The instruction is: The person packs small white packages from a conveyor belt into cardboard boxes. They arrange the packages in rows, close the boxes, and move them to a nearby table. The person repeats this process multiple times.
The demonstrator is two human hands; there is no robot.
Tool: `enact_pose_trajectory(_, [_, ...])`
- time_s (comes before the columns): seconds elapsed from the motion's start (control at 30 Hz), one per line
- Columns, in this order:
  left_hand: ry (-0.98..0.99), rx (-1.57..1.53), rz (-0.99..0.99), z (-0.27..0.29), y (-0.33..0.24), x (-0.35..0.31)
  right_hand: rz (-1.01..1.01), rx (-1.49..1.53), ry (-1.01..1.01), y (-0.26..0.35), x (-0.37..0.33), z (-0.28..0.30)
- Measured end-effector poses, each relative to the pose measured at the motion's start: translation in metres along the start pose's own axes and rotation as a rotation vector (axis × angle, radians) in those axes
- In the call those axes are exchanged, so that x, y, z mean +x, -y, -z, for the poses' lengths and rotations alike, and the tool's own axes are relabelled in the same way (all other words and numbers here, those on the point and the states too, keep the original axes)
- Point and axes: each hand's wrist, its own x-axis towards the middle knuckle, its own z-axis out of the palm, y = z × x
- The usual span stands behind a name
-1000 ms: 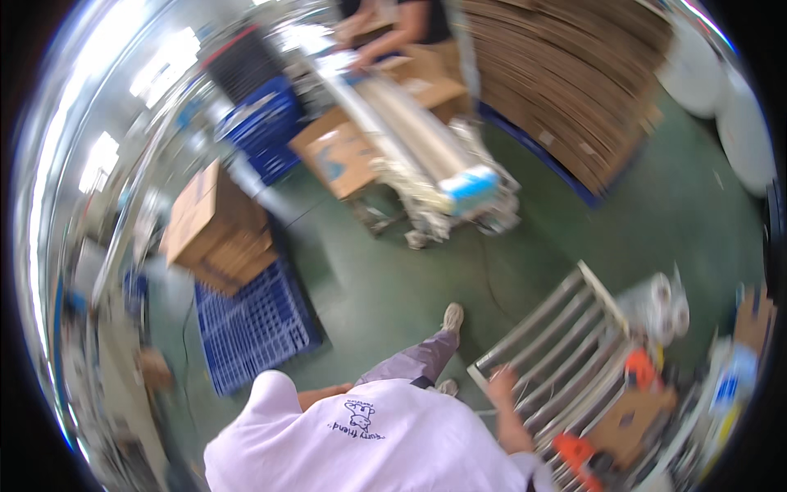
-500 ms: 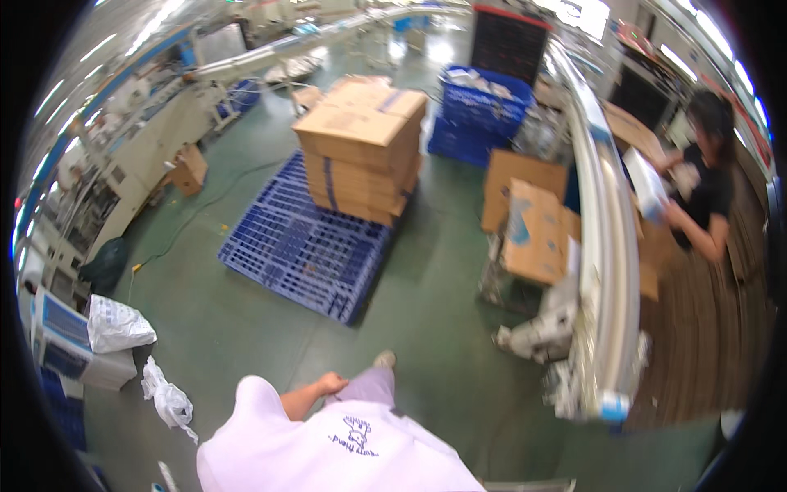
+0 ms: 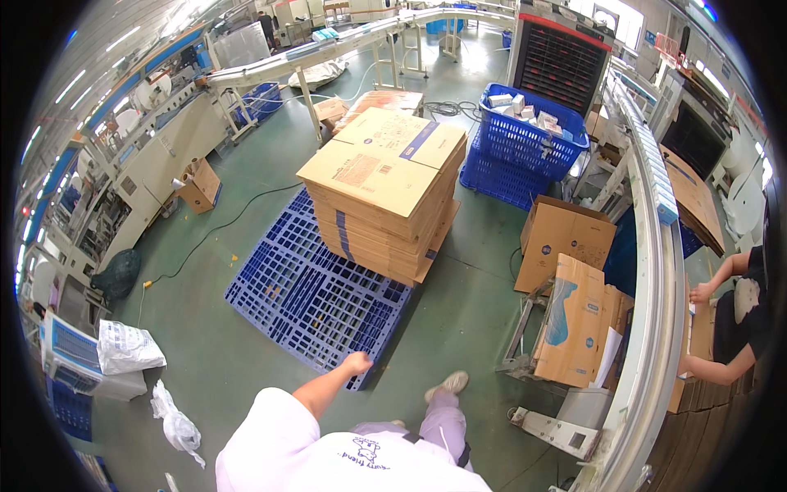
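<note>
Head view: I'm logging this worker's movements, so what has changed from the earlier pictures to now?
The view has swung to the left, bringing the blue pallet nearer the middle. The left hand has swung forward and now appears in front of the pallet's near edge, with nothing visible in it. The right hand, by the metal rack a second ago, is out of view. The carton stack stays on the pallet.

Small white boxes (image 3: 529, 114) in a blue basket (image 3: 518, 136) near a long conveyor (image 3: 670, 279)

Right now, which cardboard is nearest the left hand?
The carton stack on the blue pallet; all other cardboard lies farther from the left hand.
</note>
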Motion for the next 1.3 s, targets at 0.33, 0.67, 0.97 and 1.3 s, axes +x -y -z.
enact_pose_trajectory(0.33, [0.209,-0.602,-0.124,0.072,-0.196,0.126,0.05,-0.914,0.212,0.114,0.116,0.108])
enact_pose_trajectory(0.67, [-0.452,0.027,-0.303,0.336,-0.276,0.379,0.0,0.073,-0.025,0.243,0.246,0.147])
enact_pose_trajectory(0.97, [-0.04,0.535,0.091,0.404,-0.317,0.467,-0.141,0.175,0.013,0.357,0.302,0.153])
enact_pose_trajectory(1.3, [-0.477,0.797,0.056,0.415,-0.314,0.45,-0.084,0.292,-0.043,0.366,0.334,0.183])
